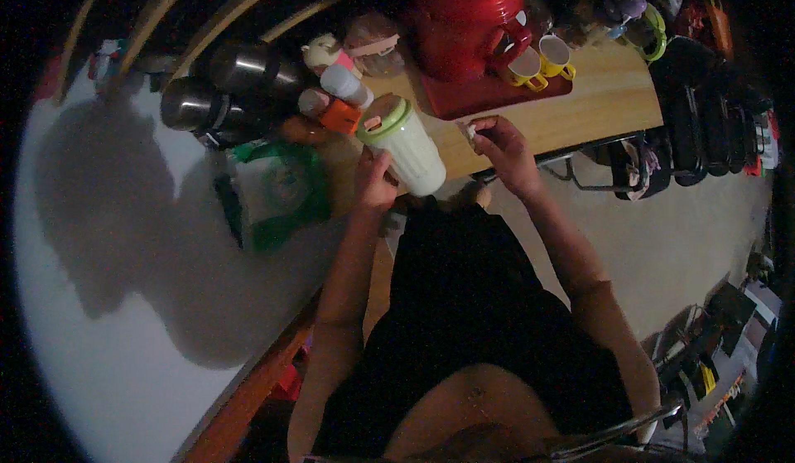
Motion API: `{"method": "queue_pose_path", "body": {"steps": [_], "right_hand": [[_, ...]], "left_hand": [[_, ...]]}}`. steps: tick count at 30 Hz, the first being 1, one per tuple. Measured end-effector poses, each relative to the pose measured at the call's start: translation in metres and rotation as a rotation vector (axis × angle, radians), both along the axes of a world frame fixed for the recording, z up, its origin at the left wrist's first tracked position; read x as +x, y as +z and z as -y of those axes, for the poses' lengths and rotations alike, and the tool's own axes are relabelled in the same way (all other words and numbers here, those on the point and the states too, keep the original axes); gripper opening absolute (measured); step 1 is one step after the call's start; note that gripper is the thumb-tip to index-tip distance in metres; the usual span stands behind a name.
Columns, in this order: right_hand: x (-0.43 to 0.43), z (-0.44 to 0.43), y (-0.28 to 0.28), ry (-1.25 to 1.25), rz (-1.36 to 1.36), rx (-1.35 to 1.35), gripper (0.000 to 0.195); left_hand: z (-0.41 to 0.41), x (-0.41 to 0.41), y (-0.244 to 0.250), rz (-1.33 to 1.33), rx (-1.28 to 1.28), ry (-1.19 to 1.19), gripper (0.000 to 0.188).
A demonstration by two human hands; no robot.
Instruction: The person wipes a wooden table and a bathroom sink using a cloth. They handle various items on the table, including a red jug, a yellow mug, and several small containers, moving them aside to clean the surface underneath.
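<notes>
My left hand grips a ribbed, see-through canister by its side, tilted over the table's front edge. Its contents look pale or white, and a light green lid sits on top. To the right, my right hand pinches a small whitish piece between thumb and fingers; what it is I cannot tell. Behind that hand stands a red tray bearing a large red jug-like vessel with a handle. Two yellow mugs with pale insides are on the tray beside it.
Left of the canister are a white bottle, an orange box and dark metallic flasks. A green-and-white bag lies nearer the wall. The wooden table reaches rightward, with black chairs past its end.
</notes>
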State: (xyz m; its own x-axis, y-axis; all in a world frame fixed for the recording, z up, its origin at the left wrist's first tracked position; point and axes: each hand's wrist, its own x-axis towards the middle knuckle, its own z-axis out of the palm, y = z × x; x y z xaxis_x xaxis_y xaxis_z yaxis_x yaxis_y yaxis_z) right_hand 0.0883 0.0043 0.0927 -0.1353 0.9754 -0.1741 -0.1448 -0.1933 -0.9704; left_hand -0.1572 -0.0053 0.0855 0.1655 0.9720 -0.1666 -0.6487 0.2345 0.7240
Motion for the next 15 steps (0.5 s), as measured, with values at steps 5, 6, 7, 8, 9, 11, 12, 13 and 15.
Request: {"method": "queue_pose_path", "body": {"steps": [5, 6, 7, 8, 9, 11, 12, 13, 15], "right_hand": [[-0.020, -0.022, 0.092, 0.104, -0.102, 0.256, 0.022], [-0.024, -0.024, 0.097, 0.091, -0.141, 0.300, 0.023], [-0.029, -0.024, 0.106, 0.039, -0.075, 0.419, 0.021], [-0.033, -0.024, 0.116, -0.018, -0.010, 0.538, 0.019], [-0.036, -0.022, 0.125, -0.074, 0.054, 0.655, 0.017], [-0.039, -0.008, 0.139, -0.069, 0.225, 0.785, 0.020], [-0.039, 0.000, 0.144, -0.071, 0.316, 0.849, 0.022], [-0.036, 0.005, 0.147, -0.035, 0.359, 0.946, 0.023], [-0.030, 0.015, 0.146, 0.036, 0.450, 1.134, 0.024]], "left_hand": [[0.009, 0.023, 0.052, 0.181, -0.039, -0.121, 0.062], [0.012, 0.030, 0.066, 0.148, -0.055, -0.086, 0.062], [0.014, 0.036, 0.082, 0.117, -0.068, -0.047, 0.063], [0.015, 0.041, 0.092, 0.087, -0.082, -0.008, 0.063], [0.016, 0.043, 0.096, 0.072, -0.065, 0.015, 0.063], [0.015, 0.045, 0.105, 0.040, -0.033, 0.058, 0.061], [0.016, 0.049, 0.117, 0.075, -0.054, 0.072, 0.061], [0.015, 0.049, 0.120, 0.091, -0.031, 0.069, 0.061], [0.010, 0.049, 0.124, 0.125, 0.008, 0.060, 0.060]]}}
